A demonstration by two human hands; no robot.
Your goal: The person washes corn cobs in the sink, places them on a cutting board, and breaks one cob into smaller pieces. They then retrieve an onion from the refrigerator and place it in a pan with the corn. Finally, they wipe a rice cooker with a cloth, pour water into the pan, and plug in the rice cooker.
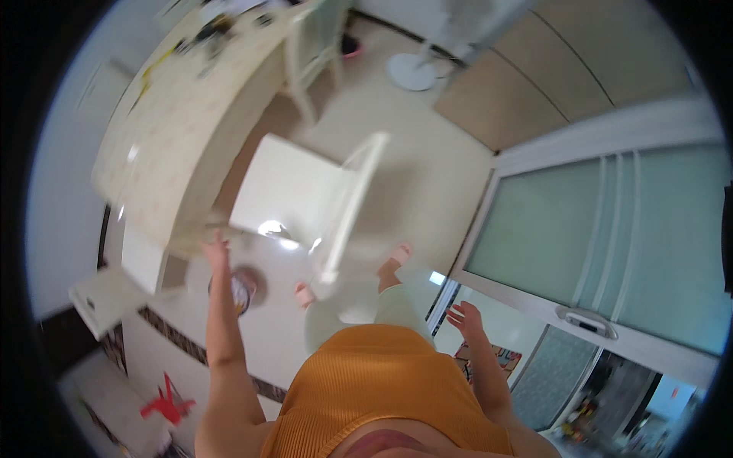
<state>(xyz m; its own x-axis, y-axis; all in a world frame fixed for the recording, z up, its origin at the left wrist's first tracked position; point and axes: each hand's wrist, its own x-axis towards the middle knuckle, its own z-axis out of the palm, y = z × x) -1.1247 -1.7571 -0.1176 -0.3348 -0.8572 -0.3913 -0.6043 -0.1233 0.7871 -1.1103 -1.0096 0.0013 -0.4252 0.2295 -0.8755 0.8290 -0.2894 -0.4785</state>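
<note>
My left hand is stretched forward with its fingers apart, holding nothing I can see. It is near the end of a long table with a pale patterned top; whether it touches the edge I cannot tell. Ahead of me a white chair stands beside the table, its backrest towards the right. My right hand hangs at my side, empty, with loosely spread fingers, near the frame of a sliding door with frosted glass panels. Below my left hand a round bin stands on the floor, partly hidden by my forearm.
A second chair is at the table's far side. Blurred small items lie on the far tabletop. Beyond are a white round stand base and a beige cabinet. A red object is at lower left, a patterned mat past the doorway.
</note>
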